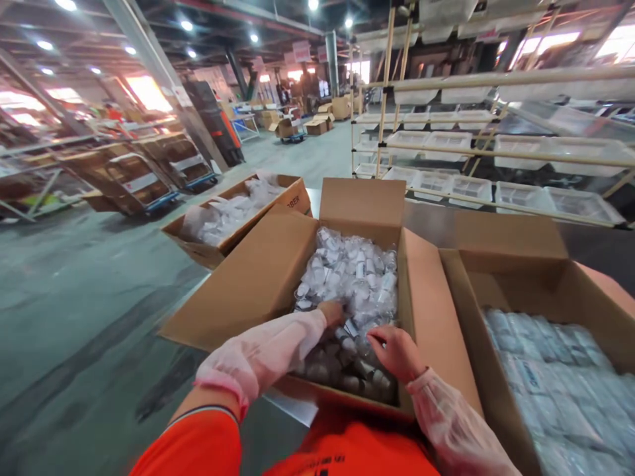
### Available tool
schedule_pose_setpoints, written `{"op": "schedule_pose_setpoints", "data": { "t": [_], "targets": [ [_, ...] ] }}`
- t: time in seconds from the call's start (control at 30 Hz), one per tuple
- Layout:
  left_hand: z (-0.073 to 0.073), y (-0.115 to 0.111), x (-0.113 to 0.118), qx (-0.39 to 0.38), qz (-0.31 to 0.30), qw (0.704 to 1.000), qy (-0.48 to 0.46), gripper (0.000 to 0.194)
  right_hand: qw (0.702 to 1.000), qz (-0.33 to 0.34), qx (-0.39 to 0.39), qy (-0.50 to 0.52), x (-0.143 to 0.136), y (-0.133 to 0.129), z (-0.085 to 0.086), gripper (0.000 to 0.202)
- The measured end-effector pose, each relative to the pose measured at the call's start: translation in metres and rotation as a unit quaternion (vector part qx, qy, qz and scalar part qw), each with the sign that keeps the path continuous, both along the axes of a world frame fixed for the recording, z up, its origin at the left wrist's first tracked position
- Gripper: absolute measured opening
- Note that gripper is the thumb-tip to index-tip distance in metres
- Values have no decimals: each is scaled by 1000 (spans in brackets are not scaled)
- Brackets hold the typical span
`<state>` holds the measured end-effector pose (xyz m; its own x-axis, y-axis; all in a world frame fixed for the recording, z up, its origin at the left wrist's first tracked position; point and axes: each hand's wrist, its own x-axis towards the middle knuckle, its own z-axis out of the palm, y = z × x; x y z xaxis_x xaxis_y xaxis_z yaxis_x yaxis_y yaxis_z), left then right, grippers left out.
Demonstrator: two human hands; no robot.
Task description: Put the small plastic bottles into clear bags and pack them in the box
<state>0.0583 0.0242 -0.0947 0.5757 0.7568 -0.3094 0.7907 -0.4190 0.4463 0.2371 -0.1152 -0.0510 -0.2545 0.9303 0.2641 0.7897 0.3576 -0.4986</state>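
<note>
An open cardboard box (284,264) in front of me holds many small clear plastic packets (354,268) with white pieces inside. My left hand (332,313) reaches down among the packets near the middle of the box, its fingers hidden from view. Above the packets on the right side of the box is my right hand (399,352), thumb and fingertips pinched together. Whatever lies between those fingertips is too small to make out. Translucent sleeve covers (262,360) are on both forearms.
To the right, a second open box (510,241) holds neat rows of clear-wrapped packets (550,383). Another carton (292,195) of clear plastic stands at the back left. Beyond is a pipe rack (441,157) with white bins. Stacked cartons (141,173) on trolleys stand further left.
</note>
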Motion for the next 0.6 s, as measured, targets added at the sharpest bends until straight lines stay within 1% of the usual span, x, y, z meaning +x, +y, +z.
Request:
{"op": "schedule_pose_setpoints", "data": {
  "t": [0.1,0.23,0.33,0.4,0.47,0.5,0.53,0.6],
  "targets": [
    [9,9,-19,5,42,999,3,23,1000,-10,-14,11,-1,0,1,26],
    [28,13,-46,19,90,994,-59,26,999,-9,-36,10,0,2,-2,27],
    [43,12,-56,32,117,987,-104,32,999,-9,-40,7,0,2,-1,26],
    [50,11,-58,42,124,985,-112,35,999,-7,-42,6,0,2,0,26],
    [50,7,-54,46,115,988,-96,33,999,-3,-45,1,-1,2,1,26],
    [47,3,-49,48,107,990,-80,31,999,-2,-46,-3,-1,2,1,27],
    [42,-2,-43,50,100,992,-61,31,999,-2,-46,-6,-1,2,1,27],
    [27,-13,-26,52,87,995,-20,30,999,-3,-46,-11,-1,3,0,27]
  ]
}}
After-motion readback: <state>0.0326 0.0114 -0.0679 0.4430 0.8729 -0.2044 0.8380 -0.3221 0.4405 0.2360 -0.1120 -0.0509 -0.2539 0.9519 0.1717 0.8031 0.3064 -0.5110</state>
